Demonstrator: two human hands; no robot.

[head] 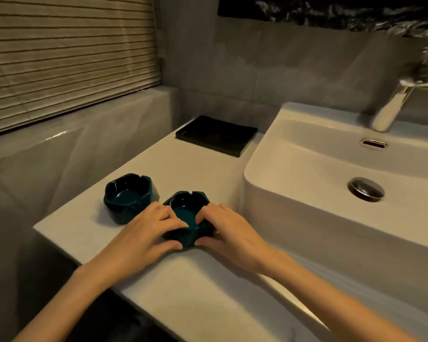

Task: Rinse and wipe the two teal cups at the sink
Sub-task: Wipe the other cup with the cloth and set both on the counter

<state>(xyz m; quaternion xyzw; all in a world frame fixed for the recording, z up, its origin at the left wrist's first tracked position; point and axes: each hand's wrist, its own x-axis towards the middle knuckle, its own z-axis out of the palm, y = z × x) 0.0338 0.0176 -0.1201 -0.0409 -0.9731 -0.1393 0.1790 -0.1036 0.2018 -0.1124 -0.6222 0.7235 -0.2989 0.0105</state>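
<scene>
Teal, glossy, low ceramic cup with a notched rim (187,213): this is the one you hold now. It stands close to the front edge of the white stone surface (195,169), on the side nearest to the basin. Your left grip (146,233) and your right grip (230,233) both grasp it, with fingers curled over the rim from each side and thumbs against the near wall. The cup seems to rest on the surface, not yet lifted.

The second teal ceramic cup (130,196) stands just beside it, toward the left edge and a little further back. Nobody touches it.

I judge that you are at the very first step, taking the first cup for rinsing. Neither cup looks wet, and I see no water coming from the chrome tap (393,104).

The next move calls for lifting the cup over the tall wall of the white rectangular sink (282,154) and bringing it under the tap. One grip must then let go to open the water, so the other needs a firm hold, because the glaze looks slippery. I see no cloth for the wiping.
</scene>
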